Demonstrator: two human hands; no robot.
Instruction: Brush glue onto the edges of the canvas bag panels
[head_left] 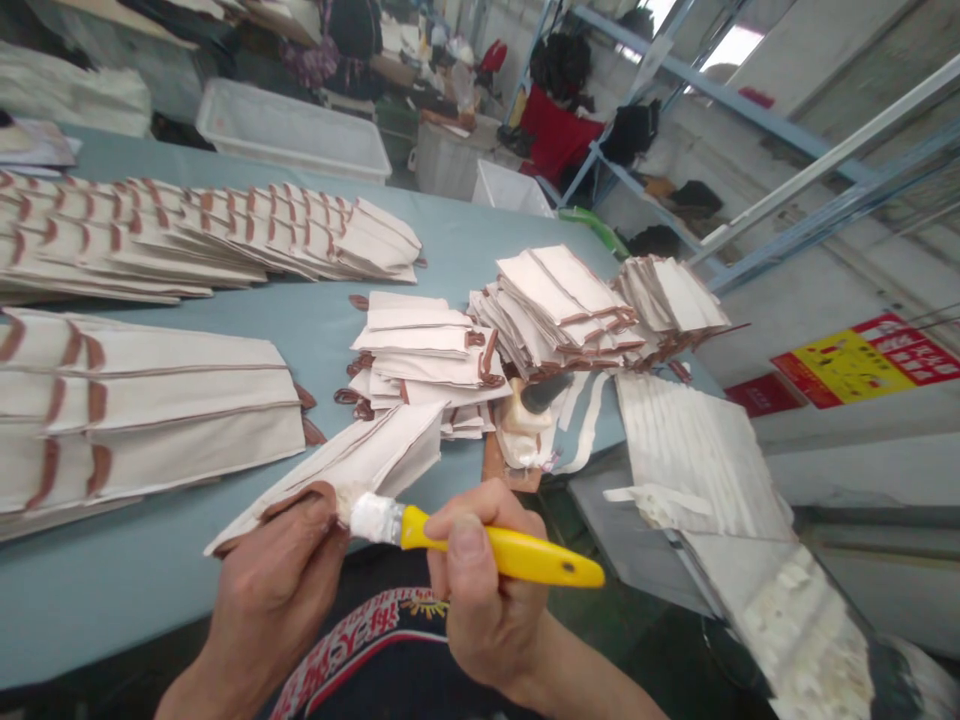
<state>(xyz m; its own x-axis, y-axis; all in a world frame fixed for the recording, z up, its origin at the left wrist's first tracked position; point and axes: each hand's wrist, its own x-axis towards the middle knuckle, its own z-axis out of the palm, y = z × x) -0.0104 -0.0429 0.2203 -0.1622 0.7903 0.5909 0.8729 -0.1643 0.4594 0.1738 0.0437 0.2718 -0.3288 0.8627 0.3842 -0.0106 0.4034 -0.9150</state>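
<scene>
The cream piece (pixel 375 445) is at the front edge of the bench (pixel 150 590), slanting over it. It has a brown strip (pixel 300 495) at its near end. The left hand (pixel 279 565) is at that end, its thumb and fingers pinched together on the cream piece by the strip. The right hand (pixel 491 590) is to the right of the cream piece, with its fingers curled tight around the yellow handle of a brush (pixel 517 555). The brush tip, covered in white stuff, is right at the brown strip. I can't tell how hard it pushes.

Just behind the cream piece is a small pile (pixel 424 345) of more pieces with brown ends. Farther back and to the right of it is a taller pile (pixel 559 285). To the right of the cream piece sits a pale tub (pixel 525 435) with something dark in it. To its left lies a row of big pieces (pixel 165 400) with brown bits. Far behind it is a white bin (pixel 292 140). Well to its right hangs a red and yellow sign (pixel 862 365).
</scene>
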